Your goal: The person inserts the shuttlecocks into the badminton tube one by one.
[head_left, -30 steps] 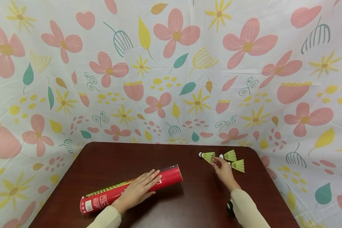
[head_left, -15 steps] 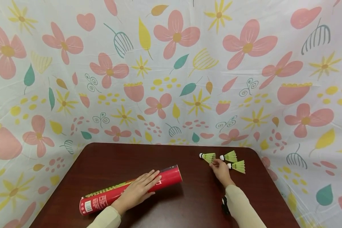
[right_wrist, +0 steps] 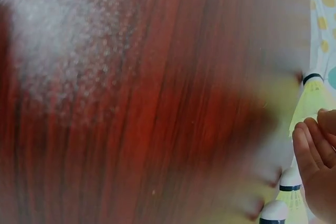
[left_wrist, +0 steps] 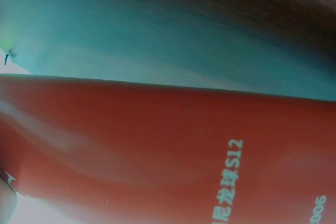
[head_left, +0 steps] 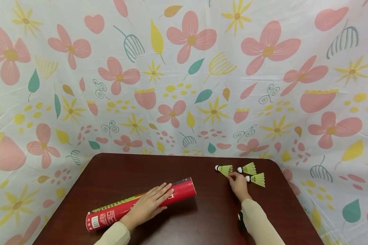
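A red shuttlecock tube (head_left: 182, 190) lies slantwise on the left half of the dark brown table. My left hand (head_left: 148, 207) rests over the tube with its fingers extended across the top. The tube's red printed side (left_wrist: 157, 140) fills the lower part of the left wrist view. On the right, my right hand (head_left: 240, 187) pinches the skirt edge of a yellow shuttlecock (head_left: 223, 169), whose white cork points left. The thumb and fingertips meet at that skirt (right_wrist: 310, 106) in the right wrist view. Two more yellow shuttlecocks, an upper one (head_left: 248, 168) and a lower one (head_left: 257, 179), lie beside this hand.
The brown tabletop (head_left: 141, 170) ends in rounded far corners against a flower-printed cloth (head_left: 184, 85). A small dark object (head_left: 241, 221) shows by the right sleeve, partly hidden.
My right hand has shifted slightly down at the left shuttlecock's skirt, uncovering more of the lower right shuttlecock. The left hand and the tube have stayed in place.
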`<action>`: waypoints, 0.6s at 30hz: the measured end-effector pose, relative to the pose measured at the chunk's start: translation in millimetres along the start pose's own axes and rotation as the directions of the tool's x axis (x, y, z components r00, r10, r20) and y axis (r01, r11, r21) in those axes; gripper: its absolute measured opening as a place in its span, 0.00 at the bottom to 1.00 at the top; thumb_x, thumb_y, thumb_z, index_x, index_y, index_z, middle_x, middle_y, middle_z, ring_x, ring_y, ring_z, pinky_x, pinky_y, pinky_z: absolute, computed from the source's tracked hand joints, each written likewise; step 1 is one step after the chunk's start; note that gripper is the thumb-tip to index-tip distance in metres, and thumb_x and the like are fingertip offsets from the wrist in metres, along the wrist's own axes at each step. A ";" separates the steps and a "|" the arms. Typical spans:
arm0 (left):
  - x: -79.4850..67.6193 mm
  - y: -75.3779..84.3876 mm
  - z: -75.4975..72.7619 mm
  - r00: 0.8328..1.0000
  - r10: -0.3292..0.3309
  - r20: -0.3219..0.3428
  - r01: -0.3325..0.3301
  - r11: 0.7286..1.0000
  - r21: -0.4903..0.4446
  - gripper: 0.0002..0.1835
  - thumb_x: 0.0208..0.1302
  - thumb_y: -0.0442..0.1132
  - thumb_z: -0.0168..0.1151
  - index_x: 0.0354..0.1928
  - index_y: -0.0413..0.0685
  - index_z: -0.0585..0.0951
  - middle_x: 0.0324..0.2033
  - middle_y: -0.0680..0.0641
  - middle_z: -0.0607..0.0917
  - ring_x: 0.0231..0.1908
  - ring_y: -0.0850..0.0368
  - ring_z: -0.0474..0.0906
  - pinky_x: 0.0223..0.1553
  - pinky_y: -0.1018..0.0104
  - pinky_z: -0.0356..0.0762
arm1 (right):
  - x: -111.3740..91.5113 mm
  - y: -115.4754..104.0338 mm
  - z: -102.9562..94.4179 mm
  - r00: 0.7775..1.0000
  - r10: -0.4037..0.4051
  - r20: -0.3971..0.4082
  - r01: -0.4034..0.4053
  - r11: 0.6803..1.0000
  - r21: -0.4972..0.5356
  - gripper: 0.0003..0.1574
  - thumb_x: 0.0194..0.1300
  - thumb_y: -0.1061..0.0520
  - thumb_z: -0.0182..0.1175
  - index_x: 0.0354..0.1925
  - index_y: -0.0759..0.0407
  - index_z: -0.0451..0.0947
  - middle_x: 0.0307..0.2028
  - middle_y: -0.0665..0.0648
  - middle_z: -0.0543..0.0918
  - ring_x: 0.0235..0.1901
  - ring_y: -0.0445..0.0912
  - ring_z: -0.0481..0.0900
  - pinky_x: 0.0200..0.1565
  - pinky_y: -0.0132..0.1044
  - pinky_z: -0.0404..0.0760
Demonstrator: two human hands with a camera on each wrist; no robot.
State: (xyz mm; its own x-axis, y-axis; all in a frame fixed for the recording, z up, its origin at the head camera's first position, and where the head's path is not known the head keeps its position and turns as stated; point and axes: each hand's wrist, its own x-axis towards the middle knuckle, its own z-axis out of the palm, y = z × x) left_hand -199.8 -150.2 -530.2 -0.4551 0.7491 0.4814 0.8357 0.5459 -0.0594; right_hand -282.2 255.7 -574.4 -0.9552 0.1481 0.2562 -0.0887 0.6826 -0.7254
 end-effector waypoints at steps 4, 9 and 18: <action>0.5 0.9 -0.7 1.000 -0.007 0.006 0.007 1.000 -0.001 0.52 0.45 0.44 0.79 0.72 0.46 0.62 0.69 0.43 0.66 0.66 0.46 0.65 0.63 0.53 0.67 | -0.4 -2.5 -0.8 1.000 0.011 0.015 -0.011 1.000 0.017 0.11 0.64 0.64 0.61 0.42 0.72 0.80 0.38 0.69 0.83 0.36 0.59 0.81 0.33 0.46 0.82; 0.4 1.0 -1.4 1.000 -0.014 0.011 0.014 1.000 -0.010 0.51 0.45 0.43 0.78 0.72 0.47 0.62 0.69 0.43 0.65 0.67 0.46 0.64 0.63 0.53 0.67 | 0.2 -3.9 2.7 1.000 0.013 0.007 -0.013 1.000 0.008 0.12 0.63 0.63 0.63 0.43 0.73 0.80 0.39 0.69 0.83 0.34 0.57 0.81 0.30 0.42 0.81; -0.1 0.3 -1.8 1.000 -0.010 0.011 0.010 1.000 -0.003 0.51 0.46 0.44 0.78 0.72 0.47 0.62 0.69 0.43 0.66 0.67 0.46 0.64 0.63 0.53 0.67 | 0.4 -9.4 1.5 0.999 -0.006 -0.053 0.005 1.000 -0.009 0.10 0.63 0.65 0.62 0.41 0.72 0.82 0.41 0.71 0.83 0.36 0.59 0.81 0.33 0.47 0.80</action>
State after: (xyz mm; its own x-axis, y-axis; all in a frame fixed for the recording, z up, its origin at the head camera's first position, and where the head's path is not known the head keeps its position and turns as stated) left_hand -199.0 -150.8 -528.7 -0.4664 0.7479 0.4723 0.8321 0.5521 -0.0526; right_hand -282.2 248.2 -568.4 -0.9382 0.1822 0.2943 -0.0915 0.6896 -0.7184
